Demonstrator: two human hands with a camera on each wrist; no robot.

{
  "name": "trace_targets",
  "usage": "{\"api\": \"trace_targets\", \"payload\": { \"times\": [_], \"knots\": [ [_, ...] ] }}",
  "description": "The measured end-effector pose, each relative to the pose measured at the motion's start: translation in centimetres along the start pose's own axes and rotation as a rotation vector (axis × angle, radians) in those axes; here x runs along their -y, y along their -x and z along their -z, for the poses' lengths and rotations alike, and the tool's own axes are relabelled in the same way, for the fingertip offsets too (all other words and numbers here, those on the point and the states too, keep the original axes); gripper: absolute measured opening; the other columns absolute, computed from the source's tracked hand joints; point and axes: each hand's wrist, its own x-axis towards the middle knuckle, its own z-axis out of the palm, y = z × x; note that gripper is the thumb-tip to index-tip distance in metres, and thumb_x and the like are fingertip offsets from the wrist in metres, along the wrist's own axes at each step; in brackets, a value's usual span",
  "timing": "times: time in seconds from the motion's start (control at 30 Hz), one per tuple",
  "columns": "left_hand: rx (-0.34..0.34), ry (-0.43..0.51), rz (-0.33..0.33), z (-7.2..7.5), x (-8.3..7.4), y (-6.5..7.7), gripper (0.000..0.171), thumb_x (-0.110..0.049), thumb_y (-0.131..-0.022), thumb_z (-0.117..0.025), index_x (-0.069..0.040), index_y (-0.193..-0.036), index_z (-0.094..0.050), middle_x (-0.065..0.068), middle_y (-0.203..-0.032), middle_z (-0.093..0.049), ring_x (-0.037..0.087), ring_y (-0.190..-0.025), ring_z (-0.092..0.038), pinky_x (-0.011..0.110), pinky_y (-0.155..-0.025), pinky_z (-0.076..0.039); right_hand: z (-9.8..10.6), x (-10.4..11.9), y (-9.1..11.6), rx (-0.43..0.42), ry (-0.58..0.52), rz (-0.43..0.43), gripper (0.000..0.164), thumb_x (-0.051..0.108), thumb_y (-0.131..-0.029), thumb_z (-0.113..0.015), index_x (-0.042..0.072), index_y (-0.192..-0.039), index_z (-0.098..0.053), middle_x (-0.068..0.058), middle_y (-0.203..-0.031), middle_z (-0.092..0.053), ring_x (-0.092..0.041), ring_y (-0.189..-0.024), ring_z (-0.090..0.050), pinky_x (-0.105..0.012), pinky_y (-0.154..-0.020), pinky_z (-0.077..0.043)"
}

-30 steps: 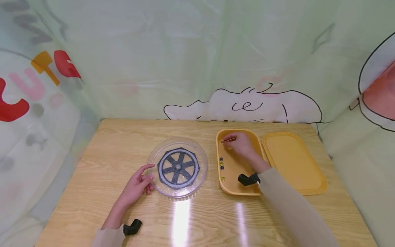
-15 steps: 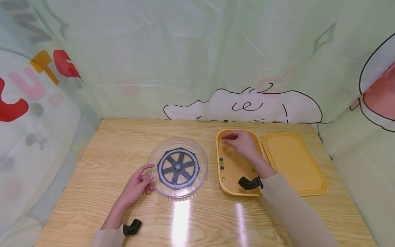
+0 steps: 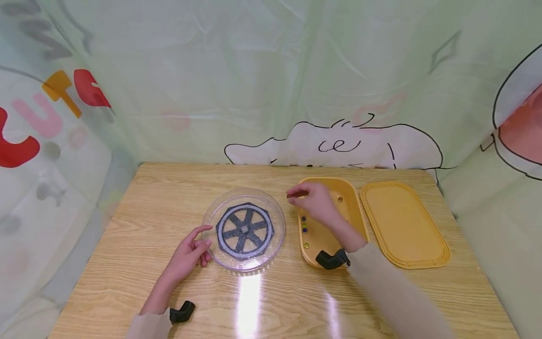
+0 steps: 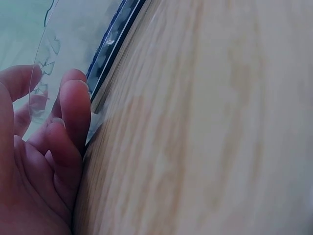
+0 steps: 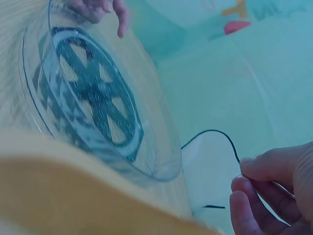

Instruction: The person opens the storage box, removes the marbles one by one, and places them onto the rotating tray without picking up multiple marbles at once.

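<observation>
Just past the left rim of the yellow bin (image 3: 319, 238), which stands toward the far right corner of the table (image 3: 169, 188), I have the right hand (image 3: 315, 203) poised with thumb and fingertips brought together. A small brownish bead (image 3: 289, 196) seems to be pinched at the tips; the head view gives only a speck and the right wrist view hides it, so I read it with some caution. Below lies the strip of surface between the bin and the clear dish (image 3: 279, 226).

At the dish's left edge I see the left hand (image 3: 190, 252), fingers loosely bent, tips at the rim; whether they press on it I cannot tell. The dish lies near the middle of the surface and shows a dark spoked pattern (image 3: 244, 229). Inside the bin, blue beads (image 3: 305, 230) and yellow beads (image 3: 306, 246) line the left wall, and an amber bead (image 3: 340, 199) lies toward the far right corner. Beside the bin, nearer the table's right edge, lies a flat yellow tray (image 3: 406, 226).

I judge the step in hand to be a carry out of the bin. The next move, to my mind, calls for a snug pinch and fingertips kept above both rims.
</observation>
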Motion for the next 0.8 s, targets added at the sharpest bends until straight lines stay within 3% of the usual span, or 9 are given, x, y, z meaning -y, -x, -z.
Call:
{"api": "trace_targets", "payload": {
  "times": [0.23,0.8],
  "knots": [
    [-0.004,-0.009,0.013,0.0,0.0,0.0,0.042,-0.019,-0.103,-0.058,-0.018,-0.143,-0.047,0.015,-0.073,-0.063,0.020,-0.058,-0.058,0.028,-0.056,-0.052,-1.7,0.2,0.0,0.023,-0.025,0.030,0.016,0.003,-0.087,-0.076,0.002,-0.103,-0.075,-0.006,-0.098,-0.072,-0.025,-0.097,-0.065,-0.036,-0.078,-0.055],
    [0.008,-0.009,-0.015,0.0,-0.2,0.2,0.042,-0.019,-0.102,-0.058,-0.014,-0.143,-0.047,0.015,-0.073,-0.063,0.019,-0.057,-0.058,0.029,-0.056,-0.053,-5.3,0.9,0.4,0.076,-0.099,-0.007,0.017,-0.001,-0.085,-0.076,0.002,-0.103,-0.075,-0.003,-0.096,-0.072,-0.020,-0.093,-0.066,-0.033,-0.080,-0.055]
  ]
}}
